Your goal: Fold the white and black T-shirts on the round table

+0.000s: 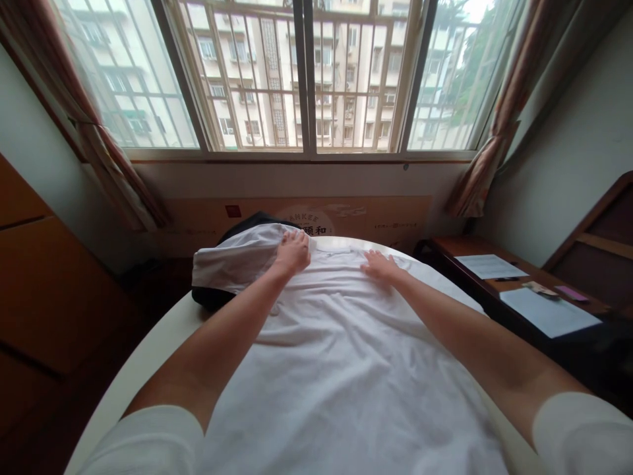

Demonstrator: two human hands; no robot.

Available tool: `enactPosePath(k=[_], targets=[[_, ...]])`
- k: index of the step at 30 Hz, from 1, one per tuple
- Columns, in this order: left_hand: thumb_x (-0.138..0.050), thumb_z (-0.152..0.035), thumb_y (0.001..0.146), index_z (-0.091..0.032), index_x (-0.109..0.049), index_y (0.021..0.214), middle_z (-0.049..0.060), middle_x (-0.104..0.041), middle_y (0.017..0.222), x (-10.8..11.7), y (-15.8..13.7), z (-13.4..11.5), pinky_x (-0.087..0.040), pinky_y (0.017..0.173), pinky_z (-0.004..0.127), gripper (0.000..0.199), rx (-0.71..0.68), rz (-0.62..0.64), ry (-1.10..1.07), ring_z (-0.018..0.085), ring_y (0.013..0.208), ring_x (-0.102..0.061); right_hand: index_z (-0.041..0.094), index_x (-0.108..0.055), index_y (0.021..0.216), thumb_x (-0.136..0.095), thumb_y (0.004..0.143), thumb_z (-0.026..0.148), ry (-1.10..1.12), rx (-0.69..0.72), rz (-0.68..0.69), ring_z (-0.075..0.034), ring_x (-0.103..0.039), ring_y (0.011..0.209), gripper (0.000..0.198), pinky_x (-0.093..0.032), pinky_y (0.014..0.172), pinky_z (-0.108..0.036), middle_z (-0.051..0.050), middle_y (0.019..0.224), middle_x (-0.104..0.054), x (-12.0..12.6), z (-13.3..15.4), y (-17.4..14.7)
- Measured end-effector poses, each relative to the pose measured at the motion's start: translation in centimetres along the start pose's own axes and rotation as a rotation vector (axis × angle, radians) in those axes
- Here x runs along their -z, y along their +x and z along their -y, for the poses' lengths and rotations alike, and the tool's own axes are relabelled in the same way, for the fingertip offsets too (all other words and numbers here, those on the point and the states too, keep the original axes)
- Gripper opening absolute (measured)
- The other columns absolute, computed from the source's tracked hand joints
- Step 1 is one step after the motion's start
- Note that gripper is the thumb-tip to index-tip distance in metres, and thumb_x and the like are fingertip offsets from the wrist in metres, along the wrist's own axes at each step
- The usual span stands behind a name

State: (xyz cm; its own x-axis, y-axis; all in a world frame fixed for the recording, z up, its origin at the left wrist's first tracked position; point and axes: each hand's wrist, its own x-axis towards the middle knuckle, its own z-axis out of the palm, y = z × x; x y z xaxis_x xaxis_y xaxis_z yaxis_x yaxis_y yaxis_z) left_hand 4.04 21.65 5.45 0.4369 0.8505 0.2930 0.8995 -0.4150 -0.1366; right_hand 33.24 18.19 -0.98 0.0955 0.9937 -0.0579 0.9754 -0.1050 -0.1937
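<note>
A white shirt (341, 369) lies spread and wrinkled over a round white table (143, 369), its neckline at the far edge. My left hand (295, 252) is at the shirt's far left shoulder, fingers curled down on the white cloth. Flat on the far right part of the shirt rests my right hand (380, 265), its fingers stretched out and apart. To the left of my left hand, white cloth (237, 254) lies over a black item (210, 298), whose kind I cannot make out.
A long cardboard box (390, 214) stands against the wall under the barred window (306, 86). On the right, a low wooden table (445, 247) holds sheets of paper (548, 310) and a pen (508, 279). Wooden furniture (44, 284) stands at the left. Tied curtains (487, 165) flank the window.
</note>
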Motion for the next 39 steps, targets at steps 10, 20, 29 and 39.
enactPosePath(k=[10, 20, 29, 39], targets=[[-0.053, -0.03, 0.099, 0.002, -0.043, 0.159, 0.026, -0.025, 0.175, -2.8, -0.4, 0.0, 0.006, 0.132, 0.053, 0.068, 0.073, 0.07, 0.083, 0.037, 0.165, -0.012, 0.035, -0.033, 0.169, -0.033, 0.105, 0.064, 0.06, -0.051, -0.005, -0.04, -0.015, 0.164, 0.07, -0.007, 0.121, -0.08, -0.014, 0.179, -0.019, -1.1, 1.8, 1.3], [-0.026, -0.057, 0.108, -0.013, -0.024, 0.17, 0.017, -0.022, 0.178, -6.4, -0.4, -3.1, -0.017, 0.132, 0.043, 0.076, 0.114, 0.301, -0.226, 0.029, 0.165, -0.02, 0.023, -0.031, 0.17, -0.046, 0.105, 0.062, 0.264, -0.017, -0.022, -0.036, -0.013, 0.165, 0.077, 0.0, 0.127, -0.069, -0.017, 0.178, -0.02, -0.8, 1.3, 1.0], [-0.044, -0.032, 0.108, -0.005, -0.061, 0.137, 0.024, -0.063, 0.147, -5.0, -1.5, -3.7, -0.038, 0.122, 0.042, 0.043, 0.067, 0.092, -0.233, 0.031, 0.141, -0.057, 0.02, -0.036, 0.168, -0.047, 0.107, 0.052, 0.279, 0.166, -0.097, -0.031, -0.028, 0.162, 0.071, -0.019, 0.132, -0.049, -0.012, 0.175, -0.032, 1.1, -4.7, -5.2], [-0.052, -0.022, 0.099, -0.013, -0.064, 0.136, 0.009, -0.066, 0.148, 3.7, -13.6, -16.8, -0.046, 0.115, 0.031, 0.04, -0.753, 0.023, -0.454, 0.022, 0.131, -0.064, 0.022, -0.024, 0.172, -0.032, 0.109, 0.057, -0.015, 0.062, -0.004, -0.031, -0.013, 0.166, 0.073, -0.008, 0.13, -0.064, -0.01, 0.18, -0.015, -1.7, -8.0, -6.4]])
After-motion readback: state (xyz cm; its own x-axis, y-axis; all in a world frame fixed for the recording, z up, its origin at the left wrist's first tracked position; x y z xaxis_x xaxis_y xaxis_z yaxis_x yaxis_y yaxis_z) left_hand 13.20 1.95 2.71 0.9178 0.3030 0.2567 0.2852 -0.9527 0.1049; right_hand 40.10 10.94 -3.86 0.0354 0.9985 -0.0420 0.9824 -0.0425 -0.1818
